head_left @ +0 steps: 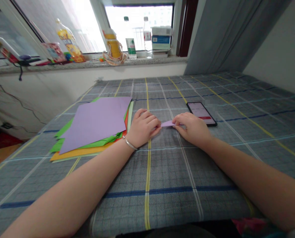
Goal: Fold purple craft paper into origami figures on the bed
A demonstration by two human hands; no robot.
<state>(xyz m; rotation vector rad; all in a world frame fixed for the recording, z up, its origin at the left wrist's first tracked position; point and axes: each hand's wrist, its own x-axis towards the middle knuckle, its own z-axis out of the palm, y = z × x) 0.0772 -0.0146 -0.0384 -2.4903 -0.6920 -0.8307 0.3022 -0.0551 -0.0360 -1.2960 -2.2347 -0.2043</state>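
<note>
Firstly, a plaid cloth (167, 172); upon it lies a stack of coloured paper (97, 122), purple uppermost; left hand (144, 126) beside the stack and right hand (192, 127); phone (199, 109) near the right; small purple paper strip (167, 124) between the hands, an end pinched in each.

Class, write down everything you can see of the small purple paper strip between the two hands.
The small, narrow strip of light purple paper looks plain, with no print visible. The left hand pinches it at one side and the right hand at the other, so mainly its middle shows, running roughly sideways between them. It is just above or on the grey checked cloth; which of these cannot be told. Any folds are too small to make out.
</note>
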